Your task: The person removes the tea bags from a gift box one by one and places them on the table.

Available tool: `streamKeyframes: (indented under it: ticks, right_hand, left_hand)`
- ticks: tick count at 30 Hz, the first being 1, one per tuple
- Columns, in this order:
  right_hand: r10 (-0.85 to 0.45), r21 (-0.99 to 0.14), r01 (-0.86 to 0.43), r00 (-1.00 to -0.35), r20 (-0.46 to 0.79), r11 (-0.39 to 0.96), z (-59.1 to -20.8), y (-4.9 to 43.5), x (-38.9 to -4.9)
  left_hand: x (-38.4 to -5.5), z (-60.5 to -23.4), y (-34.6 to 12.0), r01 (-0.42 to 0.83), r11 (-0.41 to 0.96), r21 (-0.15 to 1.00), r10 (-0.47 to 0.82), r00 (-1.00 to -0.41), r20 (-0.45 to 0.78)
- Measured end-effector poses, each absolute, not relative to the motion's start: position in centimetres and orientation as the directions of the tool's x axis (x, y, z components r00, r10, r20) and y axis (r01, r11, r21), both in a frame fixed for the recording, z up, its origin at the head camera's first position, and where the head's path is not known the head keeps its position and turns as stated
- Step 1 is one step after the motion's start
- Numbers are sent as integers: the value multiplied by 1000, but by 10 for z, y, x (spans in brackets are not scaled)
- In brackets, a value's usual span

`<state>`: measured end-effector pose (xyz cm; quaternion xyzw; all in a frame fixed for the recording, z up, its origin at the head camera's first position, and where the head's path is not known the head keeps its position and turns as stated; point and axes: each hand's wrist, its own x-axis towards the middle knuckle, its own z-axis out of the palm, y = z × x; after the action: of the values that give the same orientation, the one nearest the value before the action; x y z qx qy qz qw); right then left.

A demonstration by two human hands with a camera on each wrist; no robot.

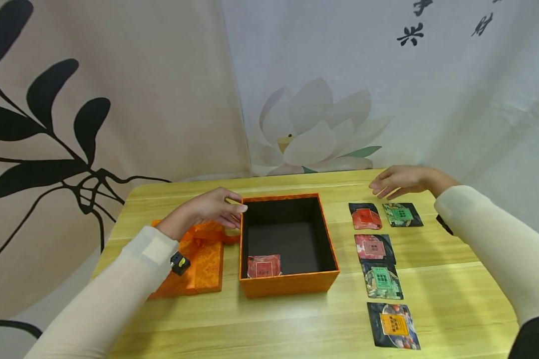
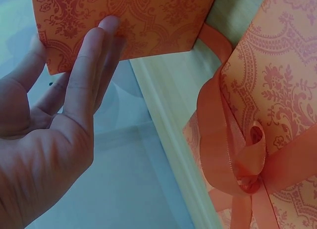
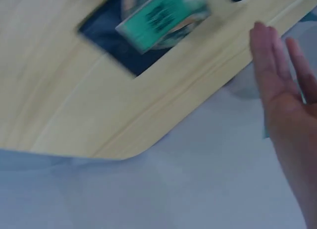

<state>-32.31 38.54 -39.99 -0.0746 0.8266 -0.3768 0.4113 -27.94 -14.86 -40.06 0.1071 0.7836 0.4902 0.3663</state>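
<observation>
An open orange patterned box [image 1: 289, 285] with a dark inside stands at the table's middle. My left hand [image 1: 215, 207] holds its back left corner. The thumb is at the rim and several fingers [image 2: 81, 85] lie along the outer left wall. Inside, against the front left, is a red packet [image 1: 264, 267]. Over the table's back right, my right hand [image 1: 402, 180] holds nothing, its fingers loosely extended. Nearest to it lie a green-labelled packet [image 1: 403, 215] and a red-labelled packet [image 1: 365, 216].
Left of the box lies the orange lid [image 1: 208, 269] with a ribbon bow [image 2: 247, 162]. In a column right of the box are a pink-labelled packet [image 1: 375, 248], another green-labelled packet [image 1: 382, 280] and a yellow-labelled packet [image 1: 393, 325]. A printed curtain [image 1: 184, 99] hangs behind the table.
</observation>
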Motion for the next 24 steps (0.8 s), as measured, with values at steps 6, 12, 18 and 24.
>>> streamKeyframes:
  ticks: [6,12,18,24]
  right_hand:
    - [-540,-773,261,-588,-602,577,-390,352,-326]
    - [-664,-832,330,-501,-555,446,-383,325,-325]
    - [-747,-863,373,-450,-489,340,-375,301,-324]
    - [-753,-862,403,-450,-480,309,-366,276,-323]
  left_hand:
    - [-281,-401,-149,-176,496,850,537,-708,-460]
    - [-282,-403,-149,-177,496,850,539,-705,-461]
    - [-281,-403,-149,-167,499,851,538,-709,-455]
    - [-282,-403,-150,-164,498,852,544,-705,-454]
